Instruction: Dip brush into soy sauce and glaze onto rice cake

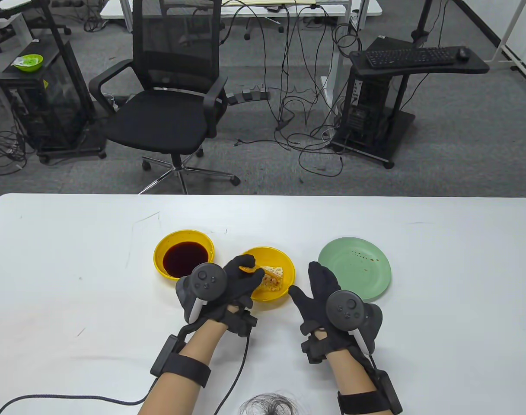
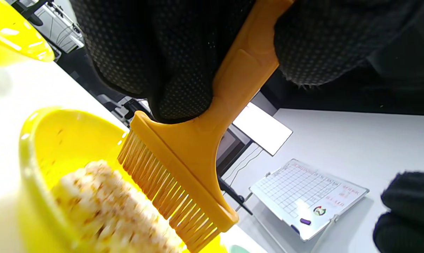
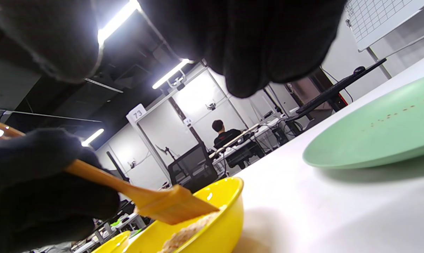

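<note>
My left hand (image 1: 239, 281) grips the handle of an orange brush (image 2: 212, 140). Its bristles (image 2: 166, 196) rest on the rice cake (image 1: 273, 276), which lies in a yellow bowl (image 1: 284, 263). The brush also shows in the right wrist view (image 3: 162, 205), its head down in that bowl (image 3: 219, 225). A second yellow bowl (image 1: 165, 246) holds dark soy sauce (image 1: 185, 258), just left of my left hand. My right hand (image 1: 321, 289) lies open and empty on the table between the rice cake bowl and a green plate (image 1: 353, 268).
The green plate has a few brown sauce drops (image 1: 364, 256) on it. A cable (image 1: 94, 397) runs from my left wrist along the near table edge. An office chair (image 1: 167, 99) stands beyond the table's far edge.
</note>
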### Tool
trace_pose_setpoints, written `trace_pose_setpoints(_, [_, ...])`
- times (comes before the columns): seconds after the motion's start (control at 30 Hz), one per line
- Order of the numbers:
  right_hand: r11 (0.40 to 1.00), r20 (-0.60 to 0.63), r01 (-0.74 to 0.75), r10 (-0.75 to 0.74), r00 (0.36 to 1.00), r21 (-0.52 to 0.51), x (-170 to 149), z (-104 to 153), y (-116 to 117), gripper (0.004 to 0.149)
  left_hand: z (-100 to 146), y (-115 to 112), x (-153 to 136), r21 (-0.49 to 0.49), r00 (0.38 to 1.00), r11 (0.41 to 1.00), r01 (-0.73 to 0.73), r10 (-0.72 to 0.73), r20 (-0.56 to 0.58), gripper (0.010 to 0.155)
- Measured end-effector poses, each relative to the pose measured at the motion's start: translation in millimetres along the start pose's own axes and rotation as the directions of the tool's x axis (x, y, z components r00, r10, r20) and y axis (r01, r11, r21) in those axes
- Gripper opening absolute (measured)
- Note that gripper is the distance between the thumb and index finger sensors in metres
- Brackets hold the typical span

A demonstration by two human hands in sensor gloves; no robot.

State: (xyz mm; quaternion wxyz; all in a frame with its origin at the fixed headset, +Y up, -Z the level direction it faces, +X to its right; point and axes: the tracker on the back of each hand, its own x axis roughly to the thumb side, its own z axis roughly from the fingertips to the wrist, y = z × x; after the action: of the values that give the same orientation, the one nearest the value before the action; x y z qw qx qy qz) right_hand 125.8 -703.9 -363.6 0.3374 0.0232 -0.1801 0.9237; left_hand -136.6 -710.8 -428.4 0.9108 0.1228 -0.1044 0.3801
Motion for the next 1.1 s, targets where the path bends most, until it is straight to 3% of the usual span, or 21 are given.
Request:
trace_pose_setpoints(0.3, [1.000,-0.005,-0.006,0.006,1.000,0.005,0.6,0.0,0.1,0.076,1.5,26.8,-0.7,-0.019,0.998,0.998,0.061,-0.060,0.033,0.050])
trace_pose_setpoints(0.43, [1.000,-0.004,-0.010,0.010,1.000,0.008,0.9,0.2,0.8,0.076,-1.7,13.7,0.4,0.000,1.000,1.000,-0.013,0.013,0.023,0.054])
trace_pose_setpoints(0.53, [1.000,-0.006,-0.013,0.013,1.000,0.009,0.2,0.0,0.5,0.076,-1.9,2.0,-2.1,-0.032,1.000,0.999,0.012,-0.012,0.013,0.054])
trace_pose_setpoints(0.77, [1.000,-0.013,-0.014,0.014,1.000,0.015,-0.4,-0.4,0.5,0.076,-2.8,29.8,-4.5,-0.025,0.998,0.998,0.062,-0.061,0.033,0.050])
trace_pose_setpoints(0.93, [1.000,-0.008,-0.021,0.021,1.000,0.014,-0.2,-0.2,0.5,0.076,-6.0,9.7,-6.6,-0.021,0.997,0.997,-0.081,0.081,-0.010,0.053])
trace_pose_setpoints(1.0, [1.000,-0.008,-0.023,0.023,1.000,0.012,-0.6,-0.4,0.3,0.076,-5.5,2.1,-7.4,-0.053,0.998,0.997,-0.054,0.052,-0.024,0.053])
trace_pose_setpoints(1.1, [1.000,-0.012,-0.022,0.022,1.000,0.012,-0.9,-0.7,0.3,0.076,-3.9,9.8,-8.5,-0.052,0.999,0.998,0.029,-0.030,-0.017,0.053])
